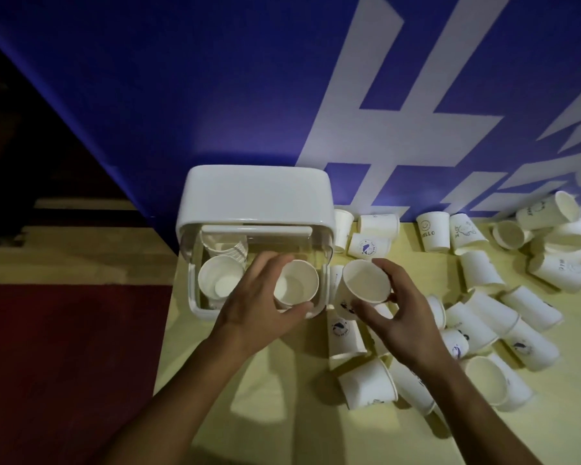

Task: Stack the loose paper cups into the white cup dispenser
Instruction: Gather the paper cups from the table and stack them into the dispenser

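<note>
The white cup dispenser [259, 196] stands at the table's left end with its lid raised. Inside on the left sits an upright paper cup [219, 278], with a clear ribbed holder behind it. My left hand [255, 307] grips another paper cup [296, 286] over the dispenser's right side, mouth up. Just right of the dispenser, my right hand [399, 317] holds a tilted paper cup [366, 281] by its rim and side. Several loose paper cups [477, 317] lie scattered on the table to the right, most on their sides.
The pale yellow table [282, 380] ends just left of the dispenser, beside a dark red floor. A blue wall with white lettering [399, 129] rises right behind the dispenser and cups. More cups [433, 229] stand along the wall.
</note>
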`<action>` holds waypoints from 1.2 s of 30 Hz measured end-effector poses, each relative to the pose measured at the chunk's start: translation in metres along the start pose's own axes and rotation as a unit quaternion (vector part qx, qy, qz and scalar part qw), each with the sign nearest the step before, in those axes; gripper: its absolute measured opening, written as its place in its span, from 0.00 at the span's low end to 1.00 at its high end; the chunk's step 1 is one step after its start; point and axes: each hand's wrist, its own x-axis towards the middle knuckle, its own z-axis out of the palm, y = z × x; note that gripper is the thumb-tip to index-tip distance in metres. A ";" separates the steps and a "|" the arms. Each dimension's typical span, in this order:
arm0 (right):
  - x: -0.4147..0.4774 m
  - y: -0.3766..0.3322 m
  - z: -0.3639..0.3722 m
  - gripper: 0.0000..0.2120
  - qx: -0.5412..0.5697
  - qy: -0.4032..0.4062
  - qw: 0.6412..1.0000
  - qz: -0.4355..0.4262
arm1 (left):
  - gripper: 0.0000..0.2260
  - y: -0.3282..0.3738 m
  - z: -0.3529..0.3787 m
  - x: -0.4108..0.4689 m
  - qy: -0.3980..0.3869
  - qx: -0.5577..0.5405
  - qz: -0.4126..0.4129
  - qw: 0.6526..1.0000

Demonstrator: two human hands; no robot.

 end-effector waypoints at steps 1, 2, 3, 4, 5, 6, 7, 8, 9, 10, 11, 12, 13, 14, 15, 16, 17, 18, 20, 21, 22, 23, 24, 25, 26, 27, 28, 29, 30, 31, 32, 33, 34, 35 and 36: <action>-0.001 0.000 0.002 0.29 -0.002 -0.002 1.000 -0.005 | 0.32 -0.001 0.002 0.001 0.001 0.000 -0.005 1.000; -0.001 0.001 0.003 0.29 -0.004 -0.003 1.000 -0.010 | 0.32 -0.002 0.005 0.002 0.002 0.000 -0.010 1.000; 0.000 0.001 0.003 0.29 -0.006 -0.004 1.000 -0.013 | 0.32 -0.003 0.007 0.003 0.003 0.004 -0.015 1.000; 0.001 0.001 0.003 0.30 -0.007 -0.005 1.000 -0.014 | 0.32 -0.003 0.010 0.005 0.003 0.009 -0.020 1.000; 0.001 0.001 0.003 0.30 -0.007 -0.005 1.000 -0.014 | 0.32 -0.004 0.013 0.007 0.003 0.014 -0.027 1.000; 0.002 0.002 0.003 0.30 -0.006 -0.005 1.000 -0.014 | 0.32 -0.005 0.016 0.009 0.001 0.019 -0.033 0.999; 0.002 0.003 0.002 0.30 -0.005 -0.004 1.000 -0.015 | 0.32 -0.007 0.020 0.011 -0.001 0.023 -0.038 0.999; 0.002 0.004 0.002 0.31 -0.003 -0.002 1.000 -0.016 | 0.32 -0.009 0.023 0.012 -0.006 0.029 -0.042 0.999; 0.002 0.004 0.001 0.31 -0.003 -0.001 1.000 -0.016 | 0.33 -0.011 0.027 0.013 -0.013 0.036 -0.047 0.998; 0.002 0.005 0.001 0.32 -0.004 0.001 1.000 -0.016 | 0.33 -0.012 0.030 0.014 -0.023 0.043 -0.054 0.997; 0.003 0.005 0.000 0.33 -0.007 0.002 1.000 -0.015 | 0.33 -0.014 0.033 0.015 -0.033 0.051 -0.060 0.996; 0.003 0.006 0.000 0.34 -0.012 0.003 1.000 -0.015 | 0.33 -0.016 0.037 0.016 -0.038 0.061 -0.064 0.995; 0.003 0.007 0.000 0.35 -0.016 0.005 1.000 -0.018 | 0.33 -0.018 0.039 0.016 -0.041 0.070 -0.066 0.994; 0.004 0.008 0.000 0.36 -0.019 0.007 1.000 -0.021 | 0.33 -0.019 0.041 0.016 -0.044 0.076 -0.070 0.994; 0.004 0.009 0.000 0.37 -0.021 0.008 0.999 -0.024 | 0.34 -0.021 0.043 0.016 -0.045 0.075 -0.075 0.993; 0.005 0.011 0.001 0.37 -0.023 0.007 0.999 -0.027 | 0.34 -0.022 0.044 0.015 -0.048 0.072 -0.082 0.993; 0.006 0.012 0.002 0.37 -0.027 0.005 0.999 -0.032 | 0.34 -0.023 0.045 0.015 -0.051 0.068 -0.088 0.992; 0.006 0.013 0.002 0.37 -0.029 0.003 0.999 -0.036 | 0.35 -0.024 0.046 0.014 -0.054 0.065 -0.093 0.992; 0.007 0.012 0.006 0.37 -0.028 0.002 0.999 -0.046 | 0.36 -0.026 0.047 0.014 -0.065 0.054 -0.105 0.991; 0.008 0.011 0.008 0.37 -0.023 0.004 0.998 -0.053 | 0.37 -0.026 0.047 0.013 -0.073 0.048 -0.111 0.990; 0.008 0.009 0.010 0.36 -0.018 0.007 0.998 -0.060 | 0.38 -0.027 0.047 0.012 -0.081 0.041 -0.116 0.989; 0.007 0.006 0.013 0.36 -0.013 0.012 0.998 -0.066 | 0.38 -0.028 0.046 0.011 -0.086 0.033 -0.124 0.988; 0.007 0.004 0.016 0.36 -0.010 0.017 0.997 -0.073 | 0.36 -0.028 0.045 0.009 -0.084 0.018 -0.134 0.987; 0.007 0.001 0.020 0.36 -0.009 0.021 0.996 -0.081 | 0.33 -0.027 0.042 0.006 -0.072 -0.002 -0.142 0.987; 0.007 -0.001 0.023 0.36 -0.008 0.026 0.996 -0.089 | 0.28 -0.024 0.039 0.003 -0.050 -0.030 -0.147 0.987; 0.007 -0.004 0.027 0.36 -0.006 0.029 0.995 -0.094 | 0.23 -0.021 0.036 0.000 -0.026 -0.062 -0.152 0.986; 0.008 -0.006 0.031 0.36 -0.003 0.029 0.995 -0.096 | 0.20 -0.016 0.032 -0.002 -0.006 -0.094 -0.158 0.983; 0.009 -0.008 0.035 0.36 -0.002 0.028 0.995 -0.097 | 0.19 -0.012 0.028 -0.003 0.010 -0.125 -0.167 0.978; 0.010 -0.010 0.040 0.36 -0.004 0.027 0.995 -0.099 | 0.19 -0.008 0.025 -0.004 0.022 -0.155 -0.174 0.972; 0.011 -0.012 0.044 0.36 -0.010 0.026 0.994 -0.103 | 0.21 -0.005 0.022 -0.004 0.031 -0.178 -0.175 0.968; 0.012 -0.014 0.048 0.37 -0.015 0.026 0.994 -0.106 | 0.23 -0.003 0.020 -0.005 0.036 -0.194 -0.169 0.966; 0.013 -0.015 0.052 0.37 -0.019 0.023 0.993 -0.110 | 0.25 -0.002 0.018 -0.005 0.036 -0.201 -0.160 0.966; 0.015 -0.016 0.056 0.36 -0.022 0.019 0.993 -0.115 | 0.26 -0.001 0.017 -0.005 0.034 -0.203 -0.151 0.967; 0.016 -0.017 0.059 0.35 -0.024 0.015 0.992 -0.122 | 0.26 0.000 0.017 -0.005 0.030 -0.203 -0.140 0.969; 0.017 -0.017 0.063 0.35 -0.026 0.012 0.991 -0.128 | 0.26 0.001 0.017 -0.004 0.025 -0.204 -0.127 0.970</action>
